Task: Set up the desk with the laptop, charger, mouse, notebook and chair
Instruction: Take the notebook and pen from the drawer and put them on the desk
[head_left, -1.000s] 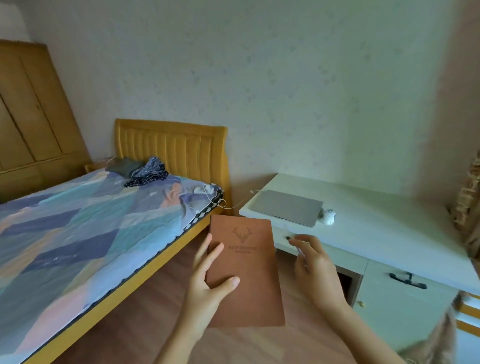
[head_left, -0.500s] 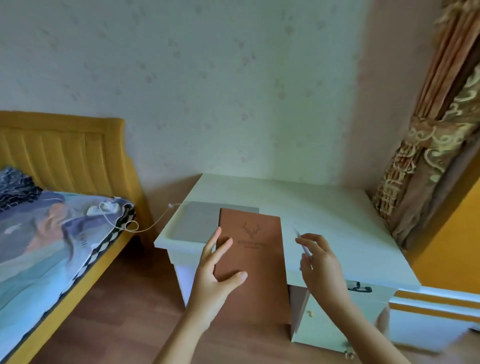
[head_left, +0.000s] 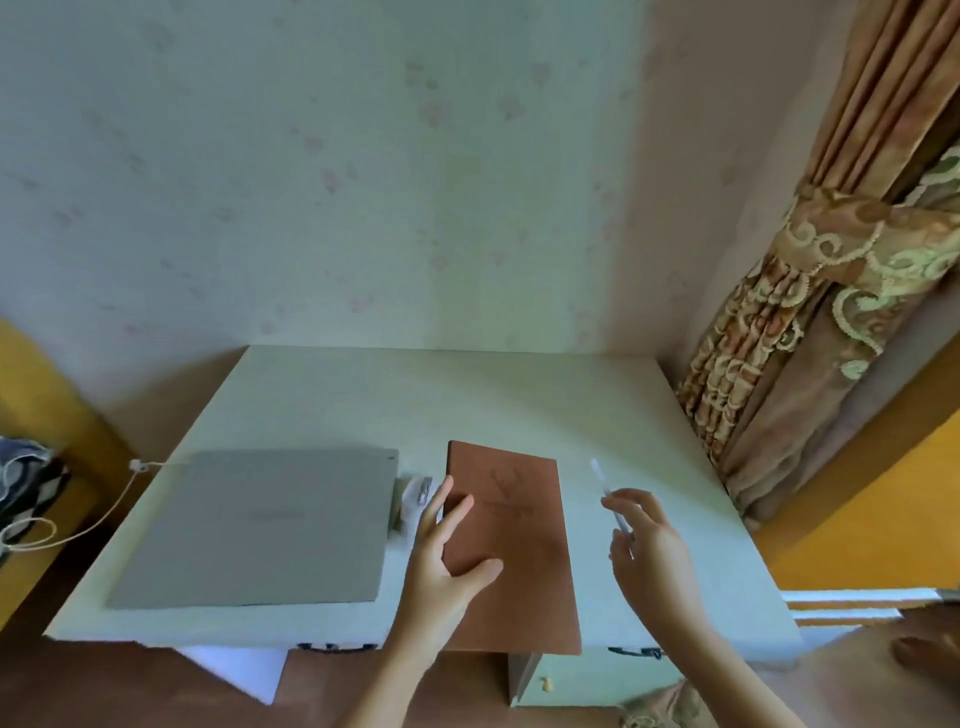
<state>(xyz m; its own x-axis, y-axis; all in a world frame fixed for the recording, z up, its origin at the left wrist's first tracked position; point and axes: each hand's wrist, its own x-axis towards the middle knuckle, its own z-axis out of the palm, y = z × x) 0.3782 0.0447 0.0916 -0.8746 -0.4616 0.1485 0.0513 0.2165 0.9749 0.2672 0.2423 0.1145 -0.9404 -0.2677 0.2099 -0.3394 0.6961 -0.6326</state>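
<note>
A brown notebook (head_left: 519, 561) with a deer emblem hangs over the white desk (head_left: 519, 405), its near edge past the desk's front. My left hand (head_left: 441, 566) grips its left edge, thumb on the cover. My right hand (head_left: 644, 545) hovers to the notebook's right and pinches a thin white pen (head_left: 605, 488). A closed grey laptop (head_left: 260, 525) lies flat on the desk's left part. A white mouse (head_left: 414, 496) sits between laptop and notebook, partly behind my left fingers. A pale charger cable (head_left: 88, 525) runs from the laptop's left edge off the desk.
A yellow bed frame (head_left: 47, 410) with patterned bedding stands left of the desk. A tied patterned curtain (head_left: 810, 291) hangs at the right, beside an orange wall. Dark drawer handles (head_left: 631, 652) show under the desk's front edge. Wooden floor lies below.
My view swung from the bed to right above the desk. The notebook, in my left hand, came over the desk to the right of the laptop and mouse. The right hand kept the pen.
</note>
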